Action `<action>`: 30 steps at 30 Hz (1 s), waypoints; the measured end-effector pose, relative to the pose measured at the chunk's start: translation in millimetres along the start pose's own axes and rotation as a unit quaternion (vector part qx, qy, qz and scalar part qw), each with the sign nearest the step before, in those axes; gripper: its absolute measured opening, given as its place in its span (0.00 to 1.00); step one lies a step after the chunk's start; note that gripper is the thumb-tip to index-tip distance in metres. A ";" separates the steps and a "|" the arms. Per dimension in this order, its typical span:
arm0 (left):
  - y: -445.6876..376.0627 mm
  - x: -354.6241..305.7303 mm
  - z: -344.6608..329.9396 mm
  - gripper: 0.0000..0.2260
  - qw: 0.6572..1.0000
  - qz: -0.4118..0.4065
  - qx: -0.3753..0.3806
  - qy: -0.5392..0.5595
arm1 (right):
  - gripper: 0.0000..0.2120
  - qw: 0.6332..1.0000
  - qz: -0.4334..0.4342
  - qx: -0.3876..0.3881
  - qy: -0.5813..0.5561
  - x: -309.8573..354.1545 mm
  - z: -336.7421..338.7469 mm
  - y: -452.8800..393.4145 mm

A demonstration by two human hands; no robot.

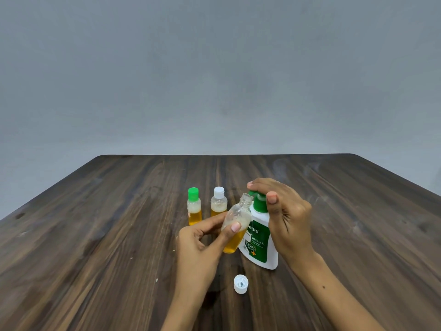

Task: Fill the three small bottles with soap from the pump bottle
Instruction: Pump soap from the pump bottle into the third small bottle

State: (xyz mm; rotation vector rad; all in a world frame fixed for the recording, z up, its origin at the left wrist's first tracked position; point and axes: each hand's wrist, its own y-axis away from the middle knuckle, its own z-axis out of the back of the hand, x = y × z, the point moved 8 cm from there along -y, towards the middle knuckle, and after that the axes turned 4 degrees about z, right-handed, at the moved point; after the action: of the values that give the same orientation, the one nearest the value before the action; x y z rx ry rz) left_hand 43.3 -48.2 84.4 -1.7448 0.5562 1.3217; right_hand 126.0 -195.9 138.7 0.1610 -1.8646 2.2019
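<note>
Plainly, the left hand (202,237) pinches the uncapped clear plastic small bottle (236,223), thumb across its front and fingers behind, tilting its open neck toward the green spout of the white pump bottle (260,237). The right hand (284,211) lies over the green pump head (259,201), fingers flat on top and thumb hanging free beside it, clasping nothing. Amber soap with a foam layer fills roughly the lower half below the thumb. Beyond the left fingertips stand two capped small bottles, a green-capped one (194,206) and a white-capped one (218,201), both part full. Near the left wrist lies a loose white screw cap (241,284) on the dark wooden table (95,235). That bottle looks light, thin-walled and likely slick with soap, so a mid-body hold should suit it best.
</note>
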 end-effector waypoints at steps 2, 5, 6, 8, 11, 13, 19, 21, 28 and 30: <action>0.3 -0.6 -0.8 0.14 1.000 0.000 0.001 -0.001 | 0.29 1.000 0.003 0.001 -0.003 1.0 1.4 -2.9; 1.8 -2.4 -2.7 0.14 1.000 -0.004 0.006 0.002 | 0.29 1.000 0.015 0.004 0.003 4.4 4.1 -6.8; 2.0 -3.3 -2.7 0.13 1.000 -0.004 0.006 0.003 | 0.29 1.000 0.014 0.003 0.005 5.1 4.2 -6.4; 1.9 -3.7 -2.6 0.13 1.000 -0.007 0.007 0.005 | 0.29 1.000 0.012 -0.003 0.005 6.0 2.8 -3.9; 1.6 -2.3 -1.7 0.14 1.000 -0.002 0.005 0.005 | 0.29 1.000 0.000 -0.005 -0.010 6.4 -2.1 0.2; 1.6 -1.9 -1.7 0.14 1.000 -0.002 0.003 0.004 | 0.30 1.000 -0.004 -0.007 -0.015 4.5 -1.3 -0.9; 2.6 -3.1 -0.5 0.14 1.000 -0.005 0.006 0.012 | 0.29 1.000 0.004 -0.008 -0.009 6.8 1.9 -5.9; 2.1 -2.4 -0.7 0.14 1.000 -0.004 0.007 0.013 | 0.29 1.000 0.003 -0.010 -0.016 8.7 -0.7 -3.2; 2.3 -1.9 -0.2 0.15 1.000 -0.005 0.008 0.014 | 0.30 0.999 -0.019 -0.016 -0.032 2.8 2.5 -5.9; 2.2 -2.7 -0.6 0.15 1.000 -0.006 0.007 0.009 | 0.30 0.999 -0.018 -0.014 -0.031 2.8 3.0 -7.8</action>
State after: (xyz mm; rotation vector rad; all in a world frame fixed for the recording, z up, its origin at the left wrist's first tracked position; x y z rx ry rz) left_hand 41.0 -50.3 86.2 -1.7470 0.5619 1.2922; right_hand 125.2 -197.4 147.4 0.2594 -1.9092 2.1696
